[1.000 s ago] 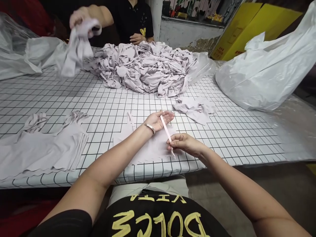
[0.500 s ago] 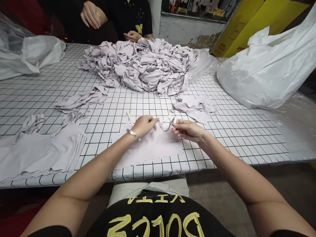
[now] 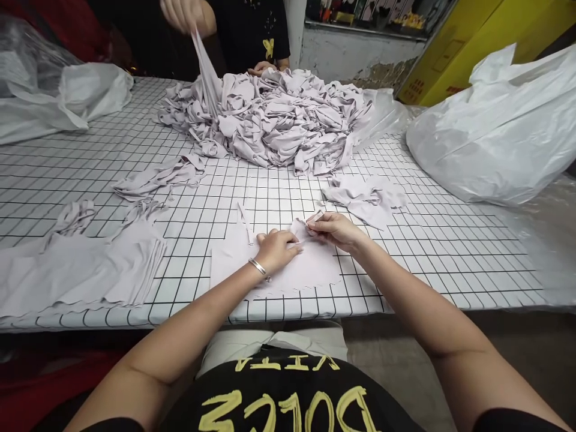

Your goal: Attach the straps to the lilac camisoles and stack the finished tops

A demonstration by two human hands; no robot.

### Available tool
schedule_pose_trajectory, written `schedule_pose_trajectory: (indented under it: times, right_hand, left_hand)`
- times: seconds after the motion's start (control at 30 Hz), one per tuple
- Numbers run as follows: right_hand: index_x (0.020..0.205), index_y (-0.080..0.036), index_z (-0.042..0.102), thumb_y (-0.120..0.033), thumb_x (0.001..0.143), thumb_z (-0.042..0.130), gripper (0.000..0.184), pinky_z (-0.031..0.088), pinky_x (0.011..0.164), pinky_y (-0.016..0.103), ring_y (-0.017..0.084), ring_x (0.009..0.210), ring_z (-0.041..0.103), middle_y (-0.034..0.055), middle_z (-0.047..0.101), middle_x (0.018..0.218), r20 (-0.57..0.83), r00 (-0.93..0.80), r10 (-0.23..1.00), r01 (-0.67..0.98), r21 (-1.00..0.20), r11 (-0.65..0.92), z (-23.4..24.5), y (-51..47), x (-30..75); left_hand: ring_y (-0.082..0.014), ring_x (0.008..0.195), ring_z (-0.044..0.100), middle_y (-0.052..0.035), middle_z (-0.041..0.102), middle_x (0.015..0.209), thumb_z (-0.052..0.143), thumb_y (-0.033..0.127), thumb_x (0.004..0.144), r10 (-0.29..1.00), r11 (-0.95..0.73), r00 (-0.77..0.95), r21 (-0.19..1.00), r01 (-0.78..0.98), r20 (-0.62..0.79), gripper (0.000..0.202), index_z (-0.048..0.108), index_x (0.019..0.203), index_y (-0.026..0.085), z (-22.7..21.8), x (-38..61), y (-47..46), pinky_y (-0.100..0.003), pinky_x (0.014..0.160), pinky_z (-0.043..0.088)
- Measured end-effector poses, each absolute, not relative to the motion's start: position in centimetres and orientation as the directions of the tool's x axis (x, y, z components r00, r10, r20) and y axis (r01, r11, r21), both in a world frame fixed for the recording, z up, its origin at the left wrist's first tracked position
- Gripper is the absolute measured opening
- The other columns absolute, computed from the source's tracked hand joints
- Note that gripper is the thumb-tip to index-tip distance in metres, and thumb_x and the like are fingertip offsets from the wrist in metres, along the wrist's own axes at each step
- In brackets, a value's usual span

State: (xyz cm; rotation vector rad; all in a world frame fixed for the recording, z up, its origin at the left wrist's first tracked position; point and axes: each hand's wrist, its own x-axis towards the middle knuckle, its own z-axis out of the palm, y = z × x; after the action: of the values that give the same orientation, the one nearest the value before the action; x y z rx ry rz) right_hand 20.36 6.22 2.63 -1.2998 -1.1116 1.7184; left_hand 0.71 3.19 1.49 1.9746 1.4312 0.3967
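Note:
A pale lilac strappy top [image 3: 270, 282] lies flat on the table in front of me, its left strap [image 3: 244, 222] standing out loose. Resting on the upper middle of this top is my left hand [image 3: 278, 251], fingers partly stretched and apart, with a silver bangle at the wrist. My right hand [image 3: 335, 231] pinches the right strap [image 3: 316, 217] of the same top between thumb and fingers, slightly above the cloth. Part of the neckline is bunched between my two hands.
A neat stack of matching tops [image 3: 90, 264] lies at the left. Farther back is a large crumpled heap of them [image 3: 279, 120]; loose ones [image 3: 159, 177] lie nearer, another [image 3: 366, 195] at right. White plastic bags [image 3: 486, 132] flank the table. A co-worker's hand [image 3: 189, 15] lifts cloth.
My left hand has come down onto the top, its fingers spreading. My right hand keeps the strap, slightly lower. Across the table, the co-worker's hand has pulled a piece up from the heap.

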Motion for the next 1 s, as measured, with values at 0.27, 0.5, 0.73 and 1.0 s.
schedule_pose_trajectory:
  times: [0.27,0.5,0.73,1.0]
  right_hand:
    - [0.080,-0.018,0.066,-0.030,0.079,0.065,0.012,0.042,0.071,0.033,0.017,0.074,0.053,0.0034,0.062,0.078,-0.003,-0.382,0.924,0.540,-0.813,0.220,2.0,5.6,20.5]
    - [0.080,-0.019,0.063,-0.016,0.082,0.060,0.005,0.041,0.075,0.034,0.020,0.077,0.050,0.0040,0.057,0.073,0.178,-0.568,0.803,0.626,-0.540,0.563,2.0,5.1,20.3]
    - [0.081,-0.020,0.063,-0.019,0.083,0.060,0.004,0.039,0.077,0.035,0.021,0.080,0.052,0.0050,0.060,0.078,0.172,-0.589,0.790,0.610,-0.546,0.574,1.8,4.9,20.0]
    - [0.081,-0.020,0.062,-0.017,0.083,0.057,0.006,0.037,0.076,0.036,0.022,0.079,0.050,0.0059,0.060,0.076,0.226,-0.575,0.786,0.637,-0.479,0.604,1.2,4.4,19.5]
  left_hand:
    - [-0.0218,0.102,0.054,0.0025,0.072,0.095,0.069,0.032,0.080,0.946,-0.163,0.315,0.729,0.665,-0.076,0.007,0.072,0.077,0.026,1.1,1.0,3.0,-0.042,0.089,0.024]
    - [-0.0203,0.101,0.055,0.0038,0.073,0.093,0.071,0.031,0.078,0.952,-0.148,0.298,0.752,0.642,-0.067,0.009,0.070,0.073,0.024,0.9,1.1,3.0,-0.041,0.090,0.024]
    - [-0.0207,0.101,0.055,0.0031,0.073,0.093,0.070,0.033,0.079,0.950,-0.143,0.301,0.746,0.650,-0.080,0.011,0.070,0.073,0.023,0.8,1.1,3.1,-0.042,0.091,0.024]
    - [-0.0208,0.100,0.055,0.0026,0.073,0.094,0.069,0.034,0.079,0.951,-0.136,0.297,0.743,0.655,-0.088,0.013,0.069,0.073,0.023,0.6,1.1,3.2,-0.042,0.091,0.023]
